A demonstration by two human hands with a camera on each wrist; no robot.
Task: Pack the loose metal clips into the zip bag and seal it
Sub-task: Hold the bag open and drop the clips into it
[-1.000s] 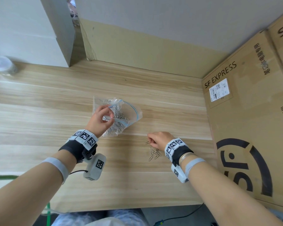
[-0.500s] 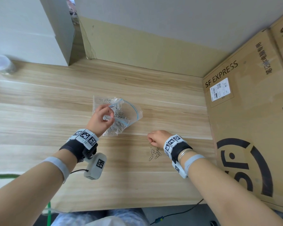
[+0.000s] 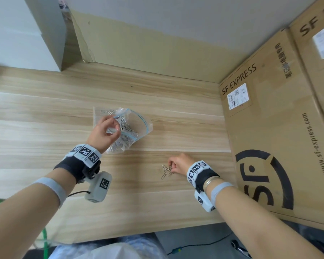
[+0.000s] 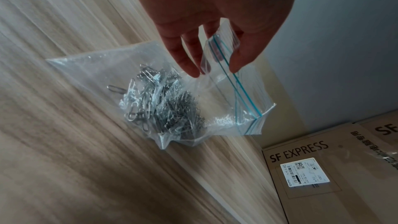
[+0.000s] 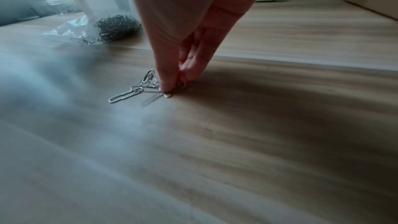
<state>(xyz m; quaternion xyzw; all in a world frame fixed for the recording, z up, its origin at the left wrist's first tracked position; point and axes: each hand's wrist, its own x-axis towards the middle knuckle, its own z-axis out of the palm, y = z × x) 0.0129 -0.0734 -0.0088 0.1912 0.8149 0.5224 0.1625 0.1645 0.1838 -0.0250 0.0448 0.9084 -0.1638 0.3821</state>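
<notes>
A clear zip bag [image 3: 137, 124] [image 4: 120, 67] with a blue zip line lies on the wooden table, holding a heap of metal clips [image 4: 163, 106] [image 5: 116, 25]. My left hand [image 3: 104, 134] [image 4: 215, 54] pinches the bag's upper lip and holds the mouth up and open. To the right, a small cluster of loose metal clips [image 3: 166, 171] [image 5: 133, 91] lies on the table. My right hand [image 3: 176, 164] [image 5: 174, 84] is down on them, fingertips pinched together on a clip or two at the cluster's right end.
A large SF Express cardboard box [image 3: 281, 139] stands along the table's right side, close to my right wrist. A white box [image 3: 24, 32] sits at the back left, and a cardboard panel [image 3: 138, 53] lines the back edge. The table's front edge is near my body.
My right hand has slid back toward me, from the far end of the loose clips onto the cluster, and closed its fingertips on them. The left hand still holds the bag open.
</notes>
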